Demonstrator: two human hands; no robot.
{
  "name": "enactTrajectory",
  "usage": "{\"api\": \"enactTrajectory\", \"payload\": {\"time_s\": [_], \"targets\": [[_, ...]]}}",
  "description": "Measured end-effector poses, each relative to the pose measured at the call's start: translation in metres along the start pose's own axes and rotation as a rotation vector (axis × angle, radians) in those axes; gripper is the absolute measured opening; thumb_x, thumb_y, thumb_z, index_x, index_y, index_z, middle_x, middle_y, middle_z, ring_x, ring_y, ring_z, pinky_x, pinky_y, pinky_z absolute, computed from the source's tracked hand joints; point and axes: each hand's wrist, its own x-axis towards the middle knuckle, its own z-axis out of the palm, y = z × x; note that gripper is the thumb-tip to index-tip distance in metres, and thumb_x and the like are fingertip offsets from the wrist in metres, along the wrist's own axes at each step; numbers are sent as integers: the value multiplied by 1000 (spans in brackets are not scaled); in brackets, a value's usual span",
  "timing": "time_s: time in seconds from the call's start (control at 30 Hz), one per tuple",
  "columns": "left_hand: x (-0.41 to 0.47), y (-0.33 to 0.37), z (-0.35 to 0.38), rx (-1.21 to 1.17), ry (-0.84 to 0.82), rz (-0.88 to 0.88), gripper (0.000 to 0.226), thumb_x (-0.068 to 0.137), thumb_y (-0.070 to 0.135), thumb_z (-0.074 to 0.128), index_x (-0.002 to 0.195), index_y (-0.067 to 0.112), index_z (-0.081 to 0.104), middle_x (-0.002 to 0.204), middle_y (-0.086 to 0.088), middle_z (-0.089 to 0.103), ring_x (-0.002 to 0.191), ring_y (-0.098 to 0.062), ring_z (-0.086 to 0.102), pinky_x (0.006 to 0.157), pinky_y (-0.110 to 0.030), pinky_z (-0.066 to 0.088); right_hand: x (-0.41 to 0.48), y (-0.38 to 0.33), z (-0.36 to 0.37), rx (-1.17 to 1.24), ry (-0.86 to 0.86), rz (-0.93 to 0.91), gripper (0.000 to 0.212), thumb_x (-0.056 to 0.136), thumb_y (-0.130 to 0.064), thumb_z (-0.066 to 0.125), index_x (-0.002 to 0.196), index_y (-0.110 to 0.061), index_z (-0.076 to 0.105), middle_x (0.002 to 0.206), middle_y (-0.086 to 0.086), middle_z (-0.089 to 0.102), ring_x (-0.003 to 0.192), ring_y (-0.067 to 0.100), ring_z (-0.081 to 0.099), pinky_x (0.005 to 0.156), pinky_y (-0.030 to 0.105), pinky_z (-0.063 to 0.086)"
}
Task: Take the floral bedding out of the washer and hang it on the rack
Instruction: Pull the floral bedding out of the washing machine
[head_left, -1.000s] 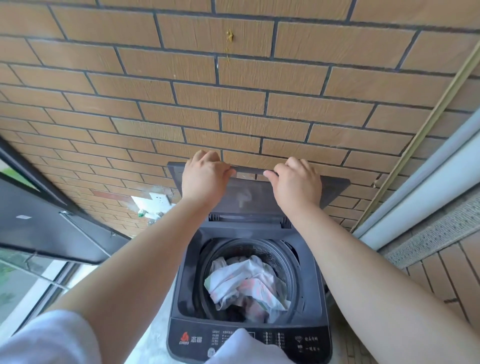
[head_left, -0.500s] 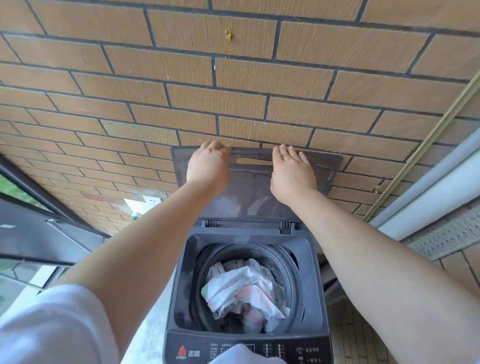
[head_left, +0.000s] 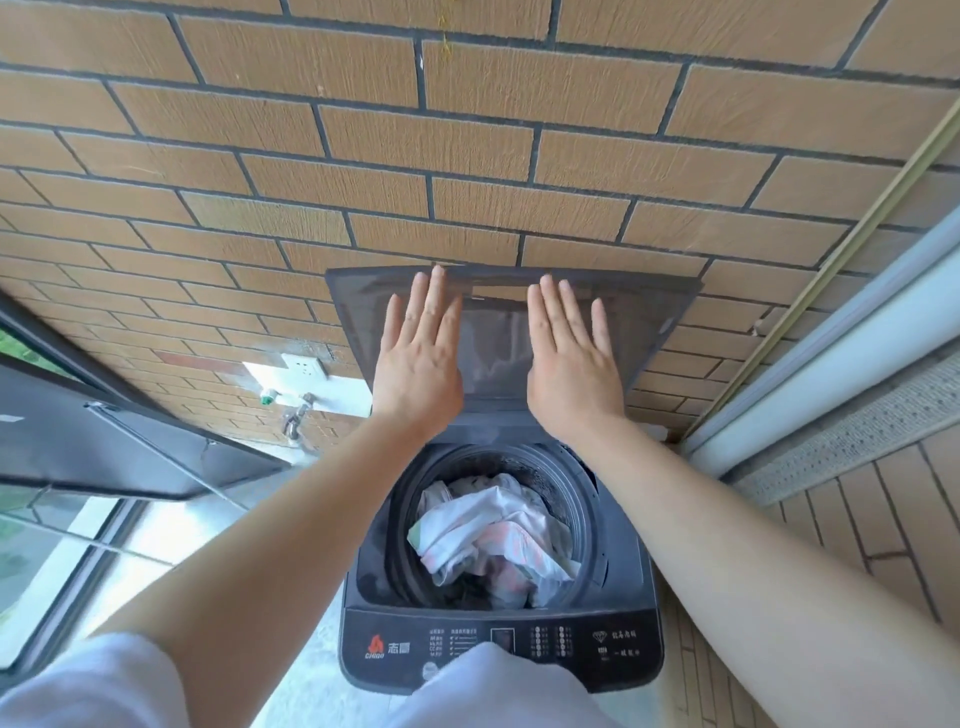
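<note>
So here's where we're at: both our hands are up on the raised lid (head_left: 660, 317) of the washer (head_left: 623, 571). Left hand (head_left: 418, 358) is wide open, fingers straight and close together, lying flat on the dark see-through panel with the fingertips reaching the lid's top edge. Right hand (head_left: 571, 364) is the same deal, flat and open, fingers slightly spread and just short of that edge. Neither hand grips anything; they just press flat against the lid, which stands tilted back toward the brick wall (head_left: 467, 156).

The floral bedding (head_left: 493, 535) is down in the drum, a crumpled heap of white cloth with pinkish and greenish patches, sitting a bit to the right side of the tub.

As for writing: the control panel (head_left: 498, 644) at the front has a red flame logo (head_left: 376, 647) with the characters 志高 next to it and what looks like CHIGO in tiny letters underneath. There's a diamond icon with more Chinese text on the right of the panel, plus rows of button labels, but those are too small for us to read.

Left of the machine there's a white wall socket (head_left: 301, 368) and a tap (head_left: 296, 415) below it.
</note>
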Motion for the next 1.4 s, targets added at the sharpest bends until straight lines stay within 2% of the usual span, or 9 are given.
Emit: {"api": "enactTrajectory", "payload": {"time_s": [0.2,0.4,0.53,0.63,0.8,0.93,1.1,1.27,1.4], "targets": [[-68,11,52,-121,-7,153,52,74,3,54,126,10,55,155,-15,38,146,-36,32,117,-51,27,-79,-13,46,114,-508,41,72,101,-14,41,162,-15,1,170,0,-3,156,16,-4,127,37,0],[-116,14,109,-310,-642,-4,36,86,8,51,105,33,69,118,9,61,109,-18,59,92,-29,45,-141,-4,80,176,-856,186,36,93,-11,48,127,-14,58,135,7,57,129,31,53,102,41,47],[-137,21,128,-344,-936,-44,36,95,11,48,116,32,69,120,4,64,102,-19,60,80,-27,50,-168,0,97,134,-1009,254,27,88,-6,47,107,-13,65,112,11,66,99,34,65,75,36,51],[-152,26,138,-390,-981,-104,35,97,14,44,115,32,68,121,4,63,100,-19,61,84,-30,53,-180,4,114,134,-1049,273,30,89,-10,46,110,-11,67,116,15,64,101,37,63,75,37,49],[-170,30,136,-449,-908,-178,34,97,14,44,114,30,70,119,7,62,87,-17,59,73,-23,47,-183,11,152,47,-1148,236,48,98,-16,43,146,-9,49,159,14,35,152,33,19,122,48,21],[-177,25,127,-468,-887,-237,31,99,17,46,112,32,69,126,4,62,76,-10,60,56,-16,41,-182,15,177,46,-1208,187,52,106,-36,34,151,-12,42,165,11,23,155,33,0,124,55,4],[-178,15,117,-505,-831,-362,29,98,17,48,109,32,70,119,5,64,63,-3,57,48,-14,38,-182,12,199,107,-1412,174,57,100,-14,34,151,-39,38,168,8,13,154,38,-10,121,64,1],[-178,13,113,-561,-765,-413,29,95,15,51,100,37,69,117,6,64,87,-8,65,64,-15,46,-178,8,180,336,-1103,316,31,95,-13,53,121,-18,70,127,10,64,125,34,56,104,41,45],[-170,19,101,-590,-723,-413,28,94,13,53,106,31,71,116,9,62,94,-7,63,70,-13,45,-161,11,143,540,-794,392,32,92,-8,62,122,-20,63,132,5,59,118,28,57,97,39,48]]}}
